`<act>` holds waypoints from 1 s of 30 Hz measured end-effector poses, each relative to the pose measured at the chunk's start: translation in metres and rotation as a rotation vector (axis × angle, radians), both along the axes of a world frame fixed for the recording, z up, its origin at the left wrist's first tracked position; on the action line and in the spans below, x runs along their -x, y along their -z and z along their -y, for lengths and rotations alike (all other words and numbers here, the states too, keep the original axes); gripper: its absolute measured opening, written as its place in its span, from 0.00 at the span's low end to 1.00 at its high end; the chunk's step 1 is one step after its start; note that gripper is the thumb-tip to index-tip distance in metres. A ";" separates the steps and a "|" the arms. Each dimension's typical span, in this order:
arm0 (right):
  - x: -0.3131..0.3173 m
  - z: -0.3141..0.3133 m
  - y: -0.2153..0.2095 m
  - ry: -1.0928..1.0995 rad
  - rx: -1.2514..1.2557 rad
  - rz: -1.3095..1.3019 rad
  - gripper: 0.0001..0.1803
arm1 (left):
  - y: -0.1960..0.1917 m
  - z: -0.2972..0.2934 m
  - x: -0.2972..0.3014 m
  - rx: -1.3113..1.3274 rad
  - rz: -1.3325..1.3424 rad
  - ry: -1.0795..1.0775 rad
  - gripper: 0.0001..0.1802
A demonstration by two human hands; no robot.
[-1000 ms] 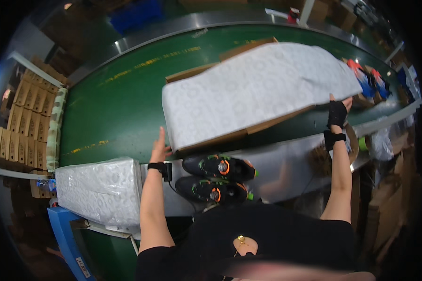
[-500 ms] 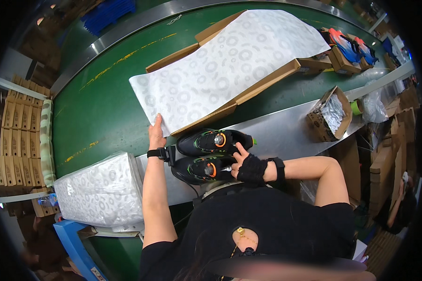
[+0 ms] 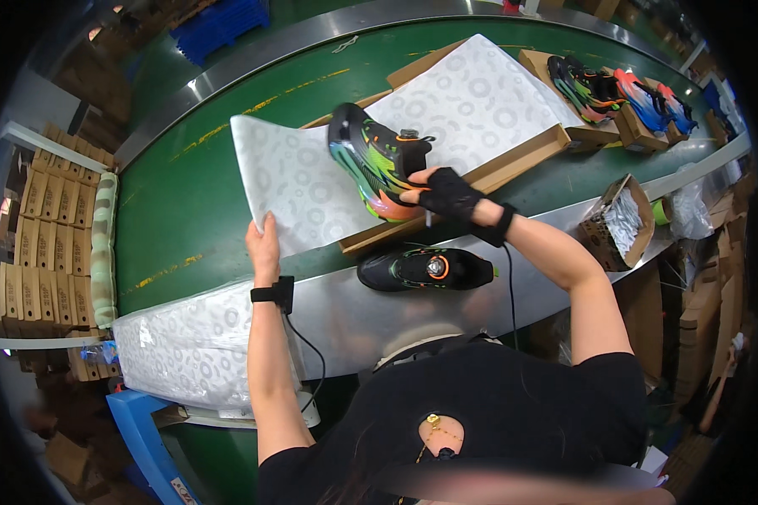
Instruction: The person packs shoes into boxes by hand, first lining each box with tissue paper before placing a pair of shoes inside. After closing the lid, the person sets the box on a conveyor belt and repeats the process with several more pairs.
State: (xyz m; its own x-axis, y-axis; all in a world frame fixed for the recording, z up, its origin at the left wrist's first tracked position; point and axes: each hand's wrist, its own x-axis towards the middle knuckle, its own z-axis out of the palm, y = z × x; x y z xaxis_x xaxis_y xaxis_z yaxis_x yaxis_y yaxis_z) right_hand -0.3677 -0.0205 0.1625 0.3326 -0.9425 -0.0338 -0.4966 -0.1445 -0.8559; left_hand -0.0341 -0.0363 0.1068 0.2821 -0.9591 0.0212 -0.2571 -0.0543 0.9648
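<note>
My right hand (image 3: 448, 195), in a black fingerless glove, grips a black sneaker (image 3: 374, 160) with green and orange sides by its heel end. The sneaker is held on its side over an open cardboard shoebox (image 3: 514, 160) lined with patterned white tissue paper (image 3: 467, 101). At the near left corner of that paper, my left hand (image 3: 264, 244) pinches its edge. The matching sneaker (image 3: 425, 268) stands sole down on the metal ledge just in front of me, its toe to the left.
Boxes with colourful shoes (image 3: 585, 88) stand at the far right. A carton of grey-white packets (image 3: 619, 220) sits on the right of the metal ledge (image 3: 337, 307). A plastic-wrapped stack of tissue paper (image 3: 198, 349) lies at left, near stacked shoeboxes (image 3: 50, 202).
My right hand has lifted one sneaker from the ledge and carried it forward over the lined box. My left hand keeps hold of the paper's edge. The paper now lies lower in the box.
</note>
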 end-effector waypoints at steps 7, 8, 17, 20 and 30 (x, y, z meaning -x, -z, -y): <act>-0.072 0.046 0.075 -0.409 -0.233 -0.050 0.19 | -0.008 0.034 0.112 0.125 0.044 0.434 0.23; -0.079 0.041 0.071 -0.515 -0.129 -0.193 0.22 | 0.002 0.036 0.122 0.071 0.002 0.407 0.24; 0.067 0.018 0.029 0.053 0.029 -0.854 0.30 | 0.061 0.048 0.118 0.239 1.275 0.731 0.22; 0.108 -0.011 0.056 0.111 0.242 -0.622 0.25 | 0.034 0.041 0.143 -0.191 1.467 0.805 0.32; 0.131 -0.122 0.107 0.430 -0.498 0.256 0.26 | -0.018 -0.033 0.123 0.014 0.451 0.776 0.28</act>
State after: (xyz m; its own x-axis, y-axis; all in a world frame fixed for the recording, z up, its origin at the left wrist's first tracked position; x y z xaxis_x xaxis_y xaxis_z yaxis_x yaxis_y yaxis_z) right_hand -0.4985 0.1010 0.0560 -0.0111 -0.8849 -0.4657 -0.1960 0.4586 -0.8668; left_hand -0.1570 -0.0030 0.1249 -0.4836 -0.8752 -0.0133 -0.5708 0.3038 0.7628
